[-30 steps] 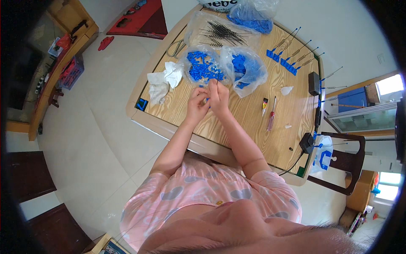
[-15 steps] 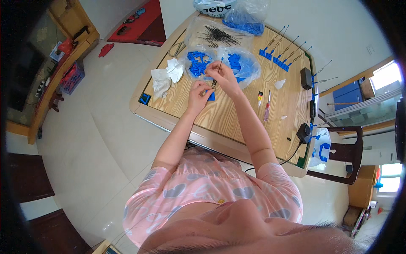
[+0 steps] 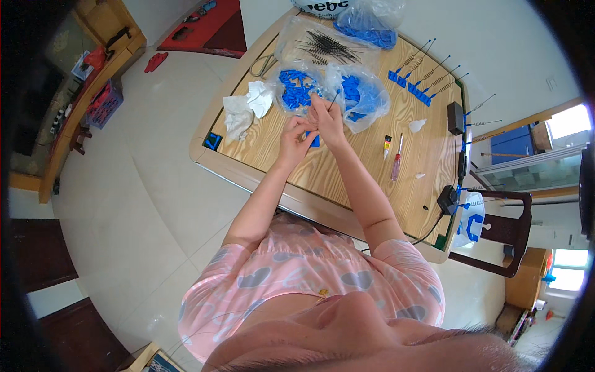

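My left hand (image 3: 295,141) is closed, its fingers pinching a small flat blue plastic piece (image 3: 315,140) low over the table. Right beside it, my right hand (image 3: 327,121) is closed around a dark coil spring with a thin stem; only the stem's blue tip (image 3: 338,93) sticks out above the fingers. The fingers of both hands nearly meet, so the joint between spring and blue piece is hidden. Just beyond them lie an open clear bag of small blue tubes (image 3: 296,88) and a clear bag of blue pieces (image 3: 352,93).
Several springs on blue bases (image 3: 416,92) stand at the table's far right. A screwdriver (image 3: 396,162) and a small glue tube (image 3: 387,146) lie right of my hands. Crumpled tissues (image 3: 238,116) are on the left, and dark springs (image 3: 328,48) on a plastic sheet behind.
My right hand has come down the spring, closer to my left fingers, and now covers the coil that showed before. The whole view has shifted slightly.
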Motion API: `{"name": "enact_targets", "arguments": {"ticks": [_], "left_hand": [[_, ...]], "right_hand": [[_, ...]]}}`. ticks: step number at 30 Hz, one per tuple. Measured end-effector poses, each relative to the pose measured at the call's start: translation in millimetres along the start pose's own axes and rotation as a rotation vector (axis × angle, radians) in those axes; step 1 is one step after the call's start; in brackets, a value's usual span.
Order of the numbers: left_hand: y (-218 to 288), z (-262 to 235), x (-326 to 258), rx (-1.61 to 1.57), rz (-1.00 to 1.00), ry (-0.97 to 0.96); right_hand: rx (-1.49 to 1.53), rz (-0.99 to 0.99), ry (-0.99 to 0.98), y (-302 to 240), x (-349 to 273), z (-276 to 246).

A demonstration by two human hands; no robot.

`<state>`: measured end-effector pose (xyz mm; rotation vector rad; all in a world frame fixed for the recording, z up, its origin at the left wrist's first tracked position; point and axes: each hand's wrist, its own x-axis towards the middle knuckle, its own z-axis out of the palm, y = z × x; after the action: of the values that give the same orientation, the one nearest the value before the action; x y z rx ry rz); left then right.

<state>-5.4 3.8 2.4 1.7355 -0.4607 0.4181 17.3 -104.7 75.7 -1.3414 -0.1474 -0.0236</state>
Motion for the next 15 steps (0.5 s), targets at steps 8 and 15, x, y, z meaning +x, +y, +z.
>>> {"name": "enact_targets", "arguments": {"ticks": [8, 15], "left_hand": [[-5.9, 3.0, 0.3, 0.011, 0.020, 0.036], [-7.5, 3.2, 0.5, -0.013, 0.039, 0.056]], "right_hand": [[0.009, 0.005, 0.076, 6.1, -0.1, 4.0], [-0.136, -0.082, 0.149, 5.7, -2.2, 11.7]]}}
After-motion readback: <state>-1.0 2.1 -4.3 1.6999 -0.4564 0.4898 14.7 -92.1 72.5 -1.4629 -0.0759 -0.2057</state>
